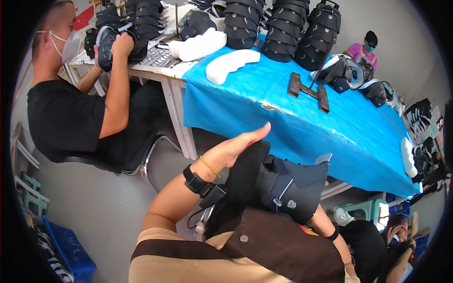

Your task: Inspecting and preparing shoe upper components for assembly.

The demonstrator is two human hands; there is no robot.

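A black shoe upper [288, 186] with a grey textured panel, a pale diagonal strip and a small emblem is held up in front of my body. My left hand [238, 146] is at its left end, thumb stretched away, other fingers hidden behind or inside the dark material. From the right my forearm comes up behind the piece. Only a little of my right hand [326, 184] shows past its right edge, and the rest is covered. A clear tab [323, 159] sticks out at the upper right corner.
Ahead stands a table under a blue cover [245, 106], bearing stacked black uppers [285, 28], a white curved form [231, 65] and a rusty metal stand [309, 92]. A seated co-worker [71, 108] handles a black shoe at left. A blue crate [71, 250] sits lower left.
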